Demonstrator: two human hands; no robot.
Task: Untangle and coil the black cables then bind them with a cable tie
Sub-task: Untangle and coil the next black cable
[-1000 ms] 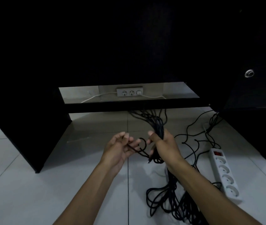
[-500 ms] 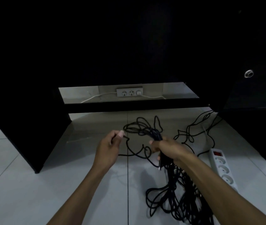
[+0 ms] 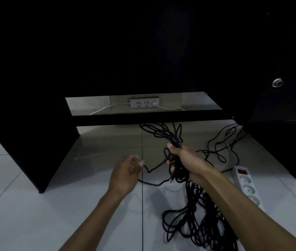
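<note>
A tangle of black cables lies on the white tiled floor and rises as a bundle into my right hand, which grips it. Loops of the bundle stick up beyond that fist toward the desk. One strand runs left from the bundle to my left hand, whose fingertips pinch it; the strand hangs slack between the hands. A plug end dangles just under my right hand. No cable tie is visible.
A white power strip with a red switch lies on the floor at right. More black cable trails toward the dark desk. A wall socket with white leads sits behind the desk's lower bar.
My left hand has drawn away to the left with one strand, then lowered. My right hand dipped with the bundle and has come back up, its loops again raised toward the desk.
</note>
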